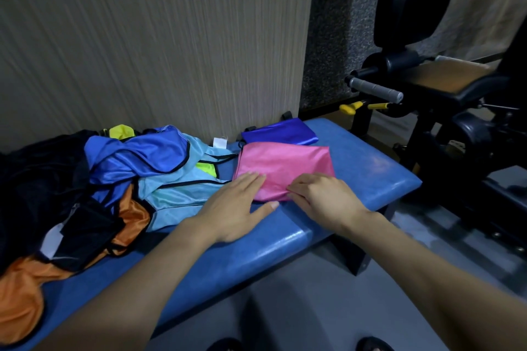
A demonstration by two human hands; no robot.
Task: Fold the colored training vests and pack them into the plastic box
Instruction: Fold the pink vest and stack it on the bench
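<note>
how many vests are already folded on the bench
2: the pink vest under both hands near the bench's right end, and the dark blue vest just behind it by the wall. The rest lie unfolded in the pile at left, which may hide more.

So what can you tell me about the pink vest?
The pink vest is shiny, smooth cloth, folded into a flat, roughly square packet. It lies on the blue bench, right in front of a folded dark blue vest. The left hand rests flat with straight fingers on its near left corner, and the right hand pinches its near edge, where the cloth bunches a little. A light blue vest from the loose pile lies just beside it on the left.
</note>
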